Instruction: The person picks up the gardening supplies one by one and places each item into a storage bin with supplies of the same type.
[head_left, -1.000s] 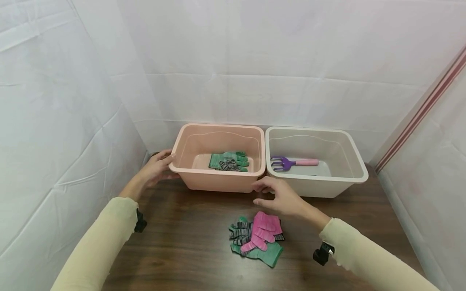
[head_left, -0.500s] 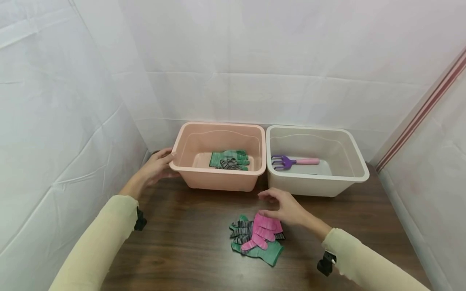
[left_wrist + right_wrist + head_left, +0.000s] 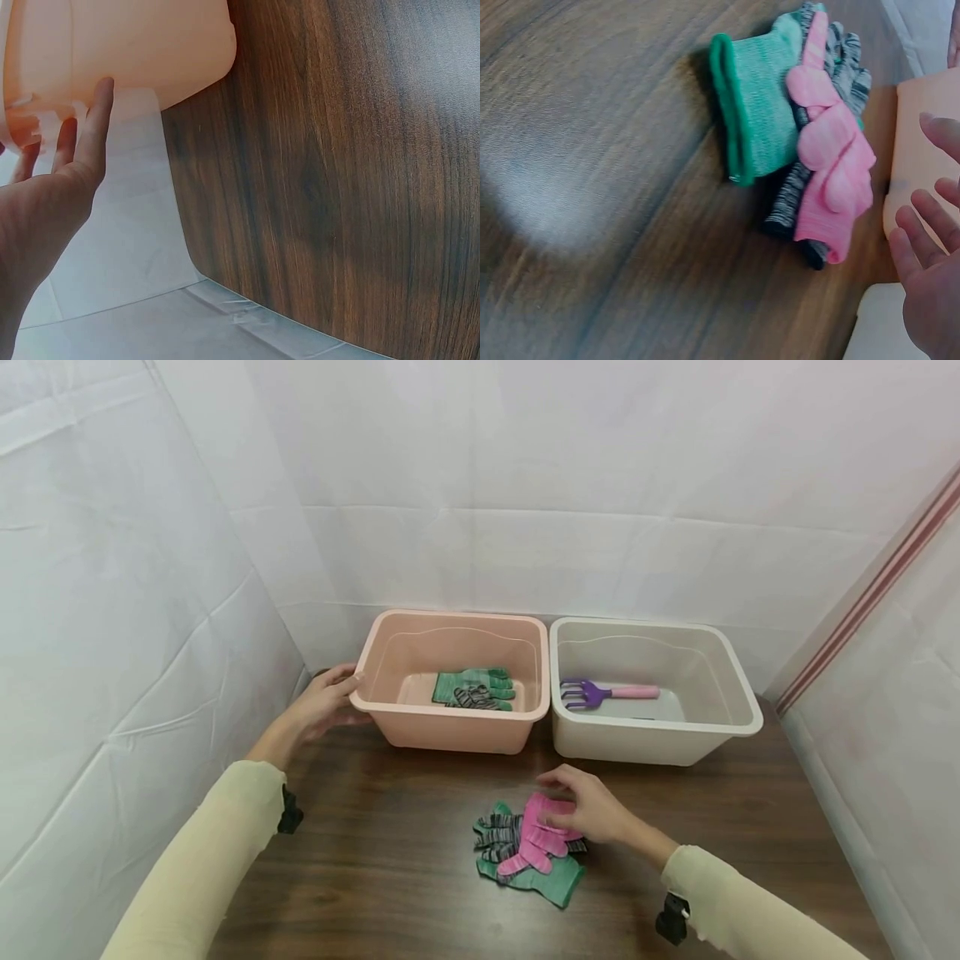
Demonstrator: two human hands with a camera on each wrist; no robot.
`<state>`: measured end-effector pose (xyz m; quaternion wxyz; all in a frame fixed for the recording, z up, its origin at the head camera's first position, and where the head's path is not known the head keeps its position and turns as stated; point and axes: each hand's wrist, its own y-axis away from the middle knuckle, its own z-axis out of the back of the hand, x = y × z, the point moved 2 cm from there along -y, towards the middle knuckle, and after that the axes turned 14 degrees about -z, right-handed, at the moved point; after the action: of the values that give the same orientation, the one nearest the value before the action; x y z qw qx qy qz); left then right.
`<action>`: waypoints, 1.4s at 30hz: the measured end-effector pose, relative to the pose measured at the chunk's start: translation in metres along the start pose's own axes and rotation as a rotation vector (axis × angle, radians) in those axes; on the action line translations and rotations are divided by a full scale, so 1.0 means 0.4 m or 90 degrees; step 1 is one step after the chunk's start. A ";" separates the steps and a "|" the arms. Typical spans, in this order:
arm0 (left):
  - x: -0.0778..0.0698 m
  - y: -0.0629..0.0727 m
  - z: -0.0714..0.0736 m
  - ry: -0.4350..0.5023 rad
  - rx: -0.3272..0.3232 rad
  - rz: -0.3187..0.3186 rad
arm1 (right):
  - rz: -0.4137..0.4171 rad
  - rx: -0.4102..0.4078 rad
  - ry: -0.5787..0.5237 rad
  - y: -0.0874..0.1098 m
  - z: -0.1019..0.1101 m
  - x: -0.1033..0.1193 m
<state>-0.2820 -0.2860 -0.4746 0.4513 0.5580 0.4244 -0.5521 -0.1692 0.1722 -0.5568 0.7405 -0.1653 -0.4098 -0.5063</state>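
My left hand (image 3: 318,703) is at the left end of the peach bin (image 3: 450,732), thumb at the rim. In the left wrist view its other fingers (image 3: 96,135) are spread along the outer wall below the rim. Over the glove pile on the table hovers my right hand (image 3: 600,812), its thumb and fingers apart, with nothing between them. On top of the pile lies a pink glove (image 3: 534,847), overlapped by the thumb in the head view. Beneath it are a black-and-grey striped glove (image 3: 497,837) and a green glove (image 3: 553,883), cuffs pointing right.
Inside the peach bin lie a green glove (image 3: 450,683) and a striped glove (image 3: 472,697). A white bin (image 3: 637,747) beside it holds a purple hand rake (image 3: 588,694) with a pink handle. White sheets (image 3: 480,560) enclose the wooden table (image 3: 360,860).
My right hand has come away from the bins, down and toward me, to the pink glove. The left hand stays at the peach bin's rim.
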 end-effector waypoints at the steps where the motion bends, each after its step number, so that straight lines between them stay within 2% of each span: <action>1: -0.001 0.000 -0.001 -0.001 0.001 -0.001 | -0.002 0.000 -0.001 0.001 -0.004 -0.005; 10: -0.003 0.004 -0.003 0.004 0.001 -0.002 | -0.002 -0.020 0.052 0.008 -0.041 -0.041; 23: -0.002 0.006 -0.004 0.007 -0.002 0.001 | -0.032 -0.005 0.100 0.007 -0.073 -0.072; 33: -0.001 0.002 -0.001 -0.002 -0.003 -0.002 | -0.012 -0.027 0.126 0.006 -0.086 -0.079; 42: -0.001 0.001 0.001 -0.013 -0.002 0.002 | -0.037 -0.031 0.125 0.002 -0.091 -0.076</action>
<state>-0.2816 -0.2864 -0.4743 0.4576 0.5518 0.4199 -0.5566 -0.1571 0.1673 -0.6023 0.7577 -0.1208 -0.3279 -0.5512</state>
